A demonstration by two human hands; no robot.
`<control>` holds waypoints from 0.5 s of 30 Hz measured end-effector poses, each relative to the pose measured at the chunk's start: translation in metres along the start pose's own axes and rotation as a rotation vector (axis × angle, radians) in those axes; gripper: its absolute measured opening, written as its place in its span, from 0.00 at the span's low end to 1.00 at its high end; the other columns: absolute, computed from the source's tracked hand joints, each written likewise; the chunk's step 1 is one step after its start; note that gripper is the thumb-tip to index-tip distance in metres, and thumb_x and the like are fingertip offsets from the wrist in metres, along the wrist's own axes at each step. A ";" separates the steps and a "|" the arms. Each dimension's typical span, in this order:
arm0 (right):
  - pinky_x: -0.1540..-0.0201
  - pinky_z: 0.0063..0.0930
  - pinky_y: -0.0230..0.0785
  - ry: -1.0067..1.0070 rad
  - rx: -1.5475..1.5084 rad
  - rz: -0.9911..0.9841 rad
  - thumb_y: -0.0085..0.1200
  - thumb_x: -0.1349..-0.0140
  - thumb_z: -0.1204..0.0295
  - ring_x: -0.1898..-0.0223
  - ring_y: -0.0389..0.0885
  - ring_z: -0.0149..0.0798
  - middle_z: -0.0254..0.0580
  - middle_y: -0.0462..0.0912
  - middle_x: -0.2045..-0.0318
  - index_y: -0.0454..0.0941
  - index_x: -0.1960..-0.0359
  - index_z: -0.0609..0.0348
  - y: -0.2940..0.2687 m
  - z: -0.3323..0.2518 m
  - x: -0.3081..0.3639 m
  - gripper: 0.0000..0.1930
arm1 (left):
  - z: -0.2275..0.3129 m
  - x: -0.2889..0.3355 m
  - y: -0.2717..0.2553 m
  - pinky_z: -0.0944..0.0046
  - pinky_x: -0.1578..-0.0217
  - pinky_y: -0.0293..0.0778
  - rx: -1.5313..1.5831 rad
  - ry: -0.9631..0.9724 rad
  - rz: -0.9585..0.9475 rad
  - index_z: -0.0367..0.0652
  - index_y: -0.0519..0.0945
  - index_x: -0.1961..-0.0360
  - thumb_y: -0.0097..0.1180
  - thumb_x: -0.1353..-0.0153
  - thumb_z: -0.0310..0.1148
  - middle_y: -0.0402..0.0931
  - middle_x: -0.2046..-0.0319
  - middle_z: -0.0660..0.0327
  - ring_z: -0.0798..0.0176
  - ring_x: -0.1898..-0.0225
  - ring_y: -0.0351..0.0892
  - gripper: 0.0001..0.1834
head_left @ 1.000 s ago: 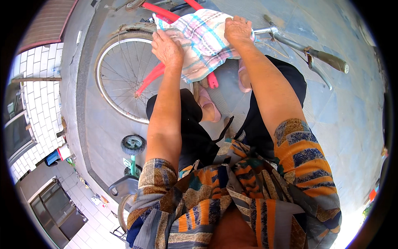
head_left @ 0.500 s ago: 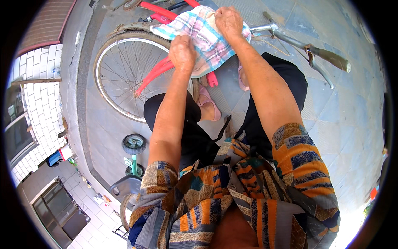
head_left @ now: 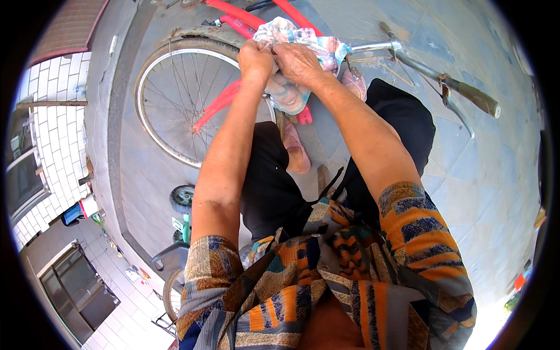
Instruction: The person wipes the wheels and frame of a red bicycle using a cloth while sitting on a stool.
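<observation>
Both hands are closed on a pale plaid cloth (head_left: 290,98) with pink and blue checks, bunched up in front of me. My left hand (head_left: 255,60) grips its left side, fist closed. Right beside it, almost touching, my right hand (head_left: 297,63) pinches the gathered fabric. The cloth hangs over the red frame (head_left: 240,28) of a bicycle lying or leaning before me, and part of the frame is hidden under it. To the left of my hands stands the bicycle's spoked wheel (head_left: 195,105); its handlebar (head_left: 429,71) reaches out to the right.
A brake lever (head_left: 458,114) hangs below the dark handlebar grip (head_left: 475,98). At lower left are a small green-hubbed wheel (head_left: 183,199) and a dark seat (head_left: 170,256). A white brick wall (head_left: 64,128) runs along the left. My feet in pink shoes (head_left: 296,149) rest on grey paving.
My hands have come together, the right moving left and down toward the left hand. The cloth, spread out before, is now bunched between them.
</observation>
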State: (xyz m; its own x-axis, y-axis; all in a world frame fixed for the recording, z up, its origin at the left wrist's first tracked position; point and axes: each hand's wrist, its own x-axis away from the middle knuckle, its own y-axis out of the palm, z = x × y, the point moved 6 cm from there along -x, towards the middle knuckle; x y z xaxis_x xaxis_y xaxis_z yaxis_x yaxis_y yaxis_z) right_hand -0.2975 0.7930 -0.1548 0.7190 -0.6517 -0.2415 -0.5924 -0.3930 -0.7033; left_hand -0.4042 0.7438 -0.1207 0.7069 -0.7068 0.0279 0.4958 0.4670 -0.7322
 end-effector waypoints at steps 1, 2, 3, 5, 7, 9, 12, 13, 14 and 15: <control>0.56 0.46 0.67 -0.023 0.077 -0.003 0.49 0.44 0.71 0.58 0.77 0.51 0.43 0.79 0.64 0.77 0.65 0.54 0.003 -0.004 0.003 0.07 | 0.010 0.006 -0.008 0.51 0.68 0.73 -0.154 0.114 -0.001 0.35 0.75 0.75 0.56 0.45 0.28 0.79 0.75 0.50 0.48 0.71 0.78 0.07; 0.55 0.44 0.67 -0.066 0.152 -0.024 0.49 0.44 0.71 0.57 0.76 0.48 0.41 0.79 0.63 0.79 0.66 0.53 0.005 -0.005 0.006 0.07 | 0.019 0.012 -0.015 0.48 0.66 0.73 -0.308 0.230 -0.003 0.35 0.75 0.75 0.55 0.45 0.28 0.80 0.73 0.46 0.42 0.69 0.79 0.07; 0.54 0.41 0.67 -0.113 0.221 -0.048 0.48 0.44 0.72 0.55 0.76 0.45 0.39 0.79 0.62 0.80 0.67 0.52 0.006 -0.005 0.009 0.08 | 0.019 0.016 -0.016 0.44 0.63 0.72 -0.411 0.190 -0.110 0.36 0.75 0.71 0.56 0.46 0.32 0.79 0.70 0.40 0.36 0.64 0.78 0.09; 0.53 0.35 0.68 -0.168 0.366 -0.128 0.48 0.45 0.71 0.55 0.75 0.40 0.33 0.78 0.60 0.83 0.68 0.49 0.005 0.002 0.013 0.09 | 0.027 0.030 -0.019 0.44 0.63 0.73 -0.545 0.188 -0.135 0.37 0.75 0.67 0.56 0.46 0.34 0.79 0.70 0.43 0.38 0.65 0.79 0.11; 0.52 0.35 0.68 -0.196 0.434 -0.123 0.48 0.45 0.71 0.55 0.75 0.41 0.34 0.78 0.61 0.83 0.68 0.48 -0.002 0.010 0.012 0.09 | 0.034 0.049 -0.017 0.44 0.63 0.73 -0.609 0.229 -0.180 0.39 0.73 0.61 0.57 0.45 0.38 0.80 0.69 0.46 0.40 0.65 0.80 0.15; 0.50 0.35 0.69 -0.172 0.431 -0.101 0.50 0.47 0.71 0.53 0.76 0.42 0.36 0.78 0.60 0.82 0.67 0.49 -0.016 0.021 0.013 0.09 | 0.038 0.070 -0.009 0.44 0.63 0.73 -0.543 0.262 -0.277 0.38 0.73 0.62 0.58 0.45 0.38 0.80 0.68 0.46 0.40 0.64 0.79 0.16; 0.52 0.39 0.71 -0.002 0.510 -0.109 0.49 0.45 0.73 0.53 0.78 0.44 0.41 0.78 0.60 0.82 0.64 0.49 -0.046 0.049 0.017 0.10 | 0.036 0.088 -0.002 0.46 0.61 0.73 -0.557 0.298 -0.450 0.37 0.74 0.63 0.59 0.46 0.38 0.80 0.66 0.46 0.41 0.61 0.79 0.16; 0.53 0.39 0.71 0.025 0.499 -0.073 0.50 0.45 0.73 0.55 0.78 0.45 0.41 0.78 0.60 0.82 0.62 0.48 -0.058 0.055 0.020 0.11 | 0.034 0.092 -0.001 0.46 0.61 0.73 -0.572 0.315 -0.517 0.37 0.74 0.63 0.59 0.46 0.38 0.79 0.66 0.46 0.42 0.61 0.79 0.16; 0.55 0.39 0.71 0.073 0.500 -0.060 0.50 0.45 0.73 0.56 0.79 0.46 0.41 0.78 0.61 0.82 0.61 0.48 -0.068 0.062 0.022 0.12 | 0.034 0.093 -0.003 0.47 0.60 0.73 -0.557 0.363 -0.520 0.37 0.74 0.63 0.59 0.46 0.37 0.79 0.66 0.46 0.42 0.60 0.79 0.16; 0.56 0.39 0.72 0.121 0.505 -0.040 0.50 0.45 0.73 0.57 0.79 0.48 0.41 0.78 0.62 0.82 0.60 0.47 -0.074 0.068 0.022 0.13 | 0.035 0.092 -0.006 0.47 0.60 0.73 -0.534 0.415 -0.521 0.37 0.74 0.63 0.59 0.46 0.37 0.79 0.66 0.46 0.43 0.59 0.78 0.16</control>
State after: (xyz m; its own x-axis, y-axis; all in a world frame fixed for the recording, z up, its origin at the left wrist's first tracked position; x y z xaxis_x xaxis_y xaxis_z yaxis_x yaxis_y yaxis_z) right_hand -0.2127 0.8514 -0.1530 0.6730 -0.7244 -0.1496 -0.2942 -0.0766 -0.9527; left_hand -0.3242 0.6943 -0.0893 0.1610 -0.9478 0.2752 0.3287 -0.2115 -0.9205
